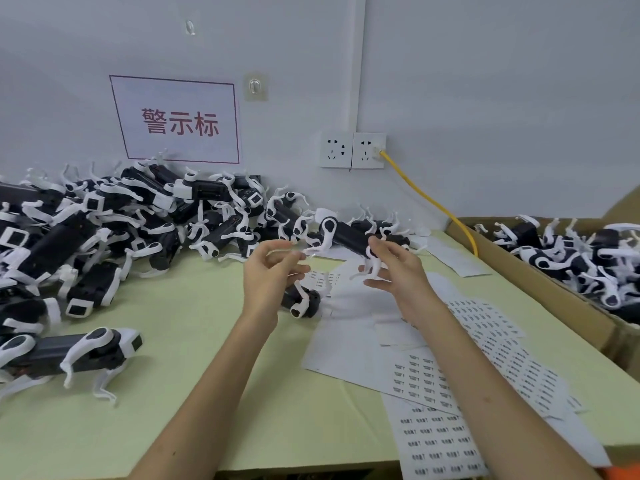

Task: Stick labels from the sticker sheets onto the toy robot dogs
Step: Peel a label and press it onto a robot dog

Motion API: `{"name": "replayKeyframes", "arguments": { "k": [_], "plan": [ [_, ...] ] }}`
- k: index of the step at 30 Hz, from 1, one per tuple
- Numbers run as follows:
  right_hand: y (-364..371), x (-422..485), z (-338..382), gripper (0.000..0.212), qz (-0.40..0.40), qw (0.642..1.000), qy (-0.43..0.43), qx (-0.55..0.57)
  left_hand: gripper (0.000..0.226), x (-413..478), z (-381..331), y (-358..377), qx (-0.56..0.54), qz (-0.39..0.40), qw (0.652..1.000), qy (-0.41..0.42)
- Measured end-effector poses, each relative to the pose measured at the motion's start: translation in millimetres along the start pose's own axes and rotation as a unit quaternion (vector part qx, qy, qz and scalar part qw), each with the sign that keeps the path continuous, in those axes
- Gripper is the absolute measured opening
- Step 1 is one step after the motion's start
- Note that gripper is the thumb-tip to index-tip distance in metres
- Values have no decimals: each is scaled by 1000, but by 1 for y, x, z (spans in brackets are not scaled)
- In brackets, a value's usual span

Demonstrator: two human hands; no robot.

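My right hand (391, 271) holds a toy robot dog (346, 234), black-bodied with white legs, in the air over the table, gripping its rear end. My left hand (273, 271) is raised beside it, fingers curled, its fingertips pinching the tip of the dog's white front leg. Whether a label sits between those fingers is too small to tell. Sticker sheets (429, 386) with rows of small dark labels lie on the table under my right forearm. Another dog (303, 303) lies on the table below my left hand.
A big heap of toy dogs (114, 223) fills the left and back of the pale green table (194, 410). One dog (79, 351) stands apart at front left. A cardboard box (540, 285) with more dogs stands at the right, with a yellow cable (429, 199) running to wall sockets.
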State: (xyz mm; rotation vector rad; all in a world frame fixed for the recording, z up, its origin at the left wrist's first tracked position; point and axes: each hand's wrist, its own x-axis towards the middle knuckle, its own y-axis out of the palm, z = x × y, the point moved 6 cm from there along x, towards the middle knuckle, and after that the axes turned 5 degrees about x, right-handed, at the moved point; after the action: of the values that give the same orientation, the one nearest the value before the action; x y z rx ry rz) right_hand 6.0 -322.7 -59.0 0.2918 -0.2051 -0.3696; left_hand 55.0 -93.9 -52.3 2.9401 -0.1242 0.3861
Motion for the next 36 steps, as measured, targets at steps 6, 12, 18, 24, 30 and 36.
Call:
{"name": "replayKeyframes", "arguments": {
  "k": [6,12,18,24,30,36],
  "plan": [
    [-11,6,-2,63,-40,997,14,57,17,-11,-34,-6,27,-54,978,198],
    [0,6,-7,70,16,995,54,78,27,-12,-12,29,14,154,986,62],
    [18,0,-9,56,112,993,46,13,25,-12,0,33,97,129,986,46],
    [33,-10,-12,46,191,977,6,-95,37,-7,-1,27,147,121,980,58],
    [39,-15,-16,32,209,974,29,-86,19,-10,-3,29,34,140,989,45],
    [39,-16,-15,23,211,973,37,-90,12,-13,-3,30,47,112,992,42]
  ]
}}
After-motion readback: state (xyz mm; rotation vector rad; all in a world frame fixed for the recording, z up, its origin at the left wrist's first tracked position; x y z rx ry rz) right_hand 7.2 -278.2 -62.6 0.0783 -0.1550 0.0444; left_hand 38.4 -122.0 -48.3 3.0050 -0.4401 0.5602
